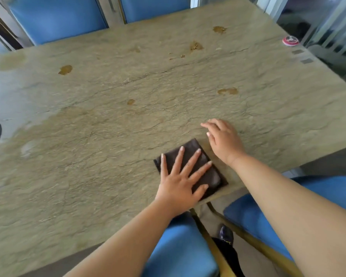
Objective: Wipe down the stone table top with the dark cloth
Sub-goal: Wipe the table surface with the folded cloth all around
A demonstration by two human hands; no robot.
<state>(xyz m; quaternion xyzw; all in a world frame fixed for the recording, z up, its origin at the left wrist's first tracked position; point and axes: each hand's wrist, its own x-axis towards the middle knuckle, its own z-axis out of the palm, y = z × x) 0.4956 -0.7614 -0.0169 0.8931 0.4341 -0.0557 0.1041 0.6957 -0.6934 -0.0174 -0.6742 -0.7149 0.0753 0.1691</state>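
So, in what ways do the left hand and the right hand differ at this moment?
The left hand lies flat on the dark cloth with fingers spread, pressing it; the right hand is beside the cloth and touches no cloth. The left hand is nearer the table's near edge; the right hand is farther in on the stone table top. Its fingers are closer together, slightly bent. Both are open, palm down, holding nothing.

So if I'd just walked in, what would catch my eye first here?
Probably the left hand pressed flat, fingers spread, on a folded dark cloth near the table's close edge, the right hand resting beside it. Then the brown stains scattered further across the stone, and the blue chairs around it.
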